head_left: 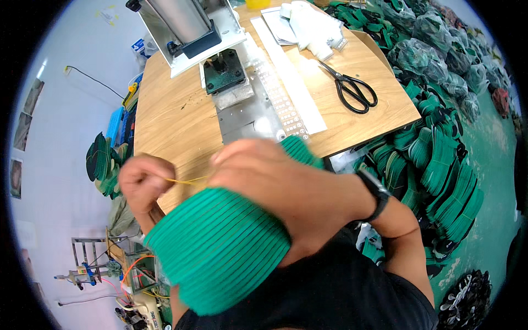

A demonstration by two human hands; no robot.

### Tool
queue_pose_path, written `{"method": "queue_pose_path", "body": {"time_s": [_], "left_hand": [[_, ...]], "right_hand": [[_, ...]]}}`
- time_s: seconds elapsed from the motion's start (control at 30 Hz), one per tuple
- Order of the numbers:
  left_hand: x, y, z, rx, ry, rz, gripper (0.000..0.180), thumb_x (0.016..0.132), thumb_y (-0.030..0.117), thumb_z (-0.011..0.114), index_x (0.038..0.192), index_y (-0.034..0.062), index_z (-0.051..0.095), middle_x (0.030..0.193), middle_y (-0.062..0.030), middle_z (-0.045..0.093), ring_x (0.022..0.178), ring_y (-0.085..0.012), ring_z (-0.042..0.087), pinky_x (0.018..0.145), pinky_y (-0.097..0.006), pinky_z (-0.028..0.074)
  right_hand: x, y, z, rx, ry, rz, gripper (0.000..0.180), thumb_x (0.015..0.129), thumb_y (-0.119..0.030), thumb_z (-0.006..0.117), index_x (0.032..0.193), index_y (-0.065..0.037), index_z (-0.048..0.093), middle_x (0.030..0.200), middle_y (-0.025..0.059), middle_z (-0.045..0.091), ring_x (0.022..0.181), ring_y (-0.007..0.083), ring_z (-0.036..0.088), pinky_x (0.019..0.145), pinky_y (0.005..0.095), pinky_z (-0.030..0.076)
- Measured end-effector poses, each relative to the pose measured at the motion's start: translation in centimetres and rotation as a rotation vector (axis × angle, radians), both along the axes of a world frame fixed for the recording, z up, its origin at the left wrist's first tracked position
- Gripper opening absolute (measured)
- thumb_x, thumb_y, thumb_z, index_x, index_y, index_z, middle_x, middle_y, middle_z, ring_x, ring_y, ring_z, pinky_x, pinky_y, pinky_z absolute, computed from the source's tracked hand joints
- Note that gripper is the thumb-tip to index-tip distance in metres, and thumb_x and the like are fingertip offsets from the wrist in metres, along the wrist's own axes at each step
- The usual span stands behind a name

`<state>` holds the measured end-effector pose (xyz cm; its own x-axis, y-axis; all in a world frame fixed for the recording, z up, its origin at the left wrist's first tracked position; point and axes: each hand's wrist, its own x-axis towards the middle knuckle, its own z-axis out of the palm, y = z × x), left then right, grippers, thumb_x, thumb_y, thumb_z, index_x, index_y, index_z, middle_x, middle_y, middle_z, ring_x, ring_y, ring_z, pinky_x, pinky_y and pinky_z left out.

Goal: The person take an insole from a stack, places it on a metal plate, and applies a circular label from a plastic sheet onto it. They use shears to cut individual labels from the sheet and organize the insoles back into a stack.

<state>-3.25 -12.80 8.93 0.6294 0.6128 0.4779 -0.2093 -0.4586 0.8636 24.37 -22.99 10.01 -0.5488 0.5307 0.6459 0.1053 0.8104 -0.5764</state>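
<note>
A thick stack of green insole-like sheets (220,247) lies slanted against my body, its thin dark-lined layers packed side by side. My left hand (146,179), left of the stack, is closed in a pinch on a thin yellow string (184,181). Across the top of the stack reaches my right hand (264,176), blurred by motion, its fingers closed where the string runs in under them. The string is stretched in the short gap between both hands. A further green end of the bundle (301,152) shows beyond my right hand, which hides the part between.
A press (225,71) with a metal cylinder stands on the wooden table (176,118). Black-handled scissors (355,91), a white strip (294,82) and crumpled white material (316,27) lie at the right. Green stacks (440,170) and filled plastic bags (423,55) crowd the floor.
</note>
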Motion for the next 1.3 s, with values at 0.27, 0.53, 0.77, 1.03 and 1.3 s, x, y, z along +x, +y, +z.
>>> {"method": "queue_pose_path", "body": {"time_s": [0.27, 0.53, 0.77, 1.03, 1.3], "left_hand": [[5.2, -2.0, 1.3, 0.036, -0.018, 0.04, 0.014, 0.089, 0.009, 0.055, 0.085, -0.0034, 0.058, 0.07, -0.0074, 0.057, 0.049, -0.0056, 0.044, 0.044, -0.02, 0.033], [10.8, -8.1, 2.9, 0.622, 0.061, -0.008, 0.007, 0.07, 0.007, 0.065, 0.07, 0.0013, 0.061, 0.053, -0.0036, 0.049, 0.043, -0.0166, 0.044, 0.044, -0.029, 0.036], [12.9, -9.5, -1.3, 0.632, 0.362, -0.181, 0.029, 0.061, 0.014, 0.076, 0.083, 0.0032, 0.062, 0.068, -0.0049, 0.057, 0.057, -0.0237, 0.052, 0.052, -0.033, 0.04], [14.4, -10.1, -9.1, -0.06, -0.099, 0.112, 0.106, 0.051, 0.022, 0.084, 0.137, -0.0005, 0.026, 0.133, -0.0209, 0.038, 0.12, -0.0297, 0.045, 0.101, -0.039, 0.037], [15.8, -8.6, -9.3, -0.549, -0.329, 0.112, 0.089, 0.064, 0.02, 0.063, 0.14, -0.0028, 0.022, 0.124, -0.0184, 0.048, 0.112, -0.0286, 0.052, 0.098, -0.039, 0.041]], "right_hand": [[4.1, -2.7, -3.0, -0.112, 0.027, -0.628, 0.088, 0.052, -0.027, 0.085, 0.124, 0.001, 0.043, 0.111, 0.019, 0.053, 0.103, 0.035, 0.055, 0.089, 0.0387, 0.045], [5.5, -4.3, -3.9, -0.385, 0.155, -0.93, 0.089, 0.051, -0.027, 0.09, 0.124, 0.001, 0.047, 0.114, 0.0163, 0.057, 0.107, 0.0237, 0.055, 0.094, 0.0328, 0.042], [5.2, -5.7, -3.9, -0.087, 0.431, -1.054, 0.088, 0.053, -0.032, 0.09, 0.119, 0.005, 0.047, 0.111, 0.0152, 0.059, 0.101, 0.0244, 0.058, 0.089, 0.0342, 0.046], [2.1, -6.0, -2.3, -0.338, 1.014, -0.567, 0.083, 0.067, -0.022, 0.082, 0.131, 0.003, 0.036, 0.119, 0.0116, 0.053, 0.108, 0.0202, 0.053, 0.095, 0.0322, 0.042], [3.7, -6.4, -7.1, -0.302, 0.494, -0.676, 0.059, 0.077, -0.013, 0.071, 0.126, 0.001, 0.041, 0.111, 0.0112, 0.05, 0.103, 0.0185, 0.049, 0.089, 0.0335, 0.04]]}}
